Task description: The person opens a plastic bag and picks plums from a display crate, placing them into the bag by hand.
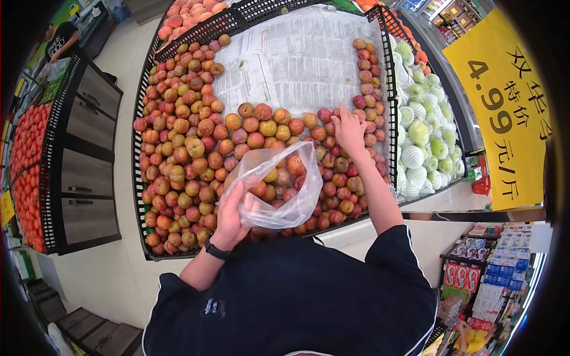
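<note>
My left hand [234, 213], with a dark band on its wrist, grips the rim of a clear plastic bag [314, 191]. The bag's mouth gapes above a large bed of red and yellow plums [178, 164]. Plums show through the film; which of them lie inside I cannot tell. Farther out, my right hand [349, 127] reaches down onto the plums near the right side. Its fingers are spread and touch or nearly touch the fruit there. Printed paper sheets [307, 66] line the bin beyond that hand.
A black plastic crate wall [392, 98] divides the plums from green fruit in white foam nets [418, 133]. Peaches [191, 15] lie beyond the far edge. A yellow price sign [498, 111] hangs at right. Tomatoes [31, 142] fill a stand across the left aisle, near another person [62, 40].
</note>
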### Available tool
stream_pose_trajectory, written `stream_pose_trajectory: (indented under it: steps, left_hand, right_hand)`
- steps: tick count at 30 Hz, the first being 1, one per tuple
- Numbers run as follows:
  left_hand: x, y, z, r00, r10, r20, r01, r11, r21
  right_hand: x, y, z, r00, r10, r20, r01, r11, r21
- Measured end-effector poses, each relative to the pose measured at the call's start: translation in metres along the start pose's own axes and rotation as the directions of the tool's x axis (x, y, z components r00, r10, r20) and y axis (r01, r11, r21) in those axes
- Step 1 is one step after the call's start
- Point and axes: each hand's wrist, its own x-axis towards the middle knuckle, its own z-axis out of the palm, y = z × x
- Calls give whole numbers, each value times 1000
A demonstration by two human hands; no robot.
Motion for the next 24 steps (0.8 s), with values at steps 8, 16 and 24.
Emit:
stream_pose_trajectory:
  steps: [8, 16, 24]
  left_hand:
    - [-2, -1, -4, 1000, -2, -10, 2, 1000, -10]
    - [0, -2, -7, 986, 5, 164, 4, 998, -56]
    - [-2, 1, 3, 1000, -25, 12, 25, 1000, 6]
  right_hand:
    - [-56, -96, -104, 997, 56, -59, 26, 463, 886]
    - [-85, -159, -75, 842, -493, 218, 395, 840, 372]
    - [-64, -153, -72, 823, -474, 312, 346, 855, 386]
